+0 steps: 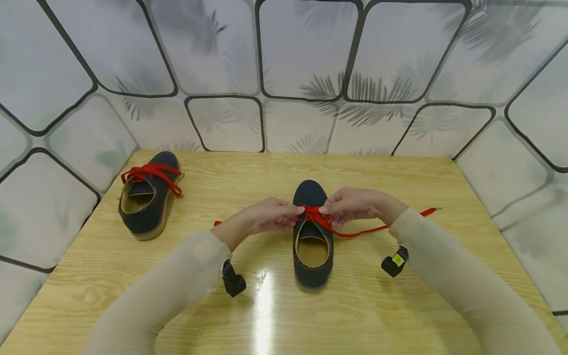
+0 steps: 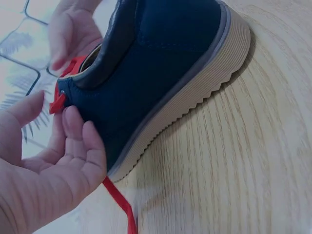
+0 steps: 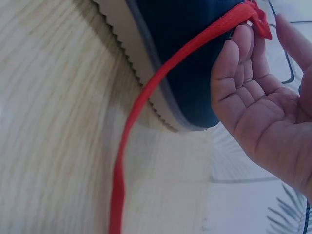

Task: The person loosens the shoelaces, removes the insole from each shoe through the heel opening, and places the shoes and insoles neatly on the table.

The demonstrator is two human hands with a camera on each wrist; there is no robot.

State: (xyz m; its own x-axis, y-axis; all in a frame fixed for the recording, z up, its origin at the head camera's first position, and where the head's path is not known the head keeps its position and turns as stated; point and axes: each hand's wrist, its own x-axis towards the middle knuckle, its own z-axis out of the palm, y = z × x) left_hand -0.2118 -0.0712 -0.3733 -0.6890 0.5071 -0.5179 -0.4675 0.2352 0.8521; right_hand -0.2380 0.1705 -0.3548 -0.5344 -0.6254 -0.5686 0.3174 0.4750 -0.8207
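A dark navy shoe [image 1: 313, 273] with a tan sole stands on the table, toe pointing away, its opening facing me. My left hand [image 1: 276, 215] pinches the red shoelace [image 1: 314, 213] at the left of the tongue, its fingers against the shoe's side. From the right, my right hand [image 1: 355, 205] pinches the lace between thumb and fingers. One long lace end [image 3: 146, 100] runs down over the shoe's side onto the table in the right wrist view. Another lace end [image 2: 117, 196] trails from beneath the left hand in the left wrist view.
A matching navy shoe [image 1: 144, 224] stands at the back left, its red lace [image 1: 153, 171] tied in a bow. The wooden table [image 1: 213, 320] ends at a patterned backdrop [image 1: 306, 54] behind and at both sides. A small black camera [image 1: 232, 280] hangs by each wrist.
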